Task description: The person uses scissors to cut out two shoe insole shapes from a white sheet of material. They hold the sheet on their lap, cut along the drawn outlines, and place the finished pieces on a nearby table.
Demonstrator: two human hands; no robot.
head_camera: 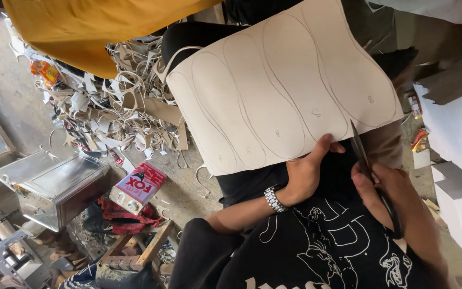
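My left hand (306,171), with a metal watch (273,199) on its wrist, grips the lower edge of a large pale sheet (284,91). Several shoe-sole outlines are pencilled side by side on the sheet. My right hand (383,187) holds dark scissors (360,150). Their blades point up at the sheet's lower right edge, beside my left thumb. The sheet is held up over my lap, above my black printed shirt.
A heap of pale offcut strips (118,101) covers the floor at left. A shiny metal tin (54,184) and a red and white can (137,187) lie near a wooden stool (140,249). White stacked blocks (456,134) stand at right. A person's yellow garment (97,27) hangs at top.
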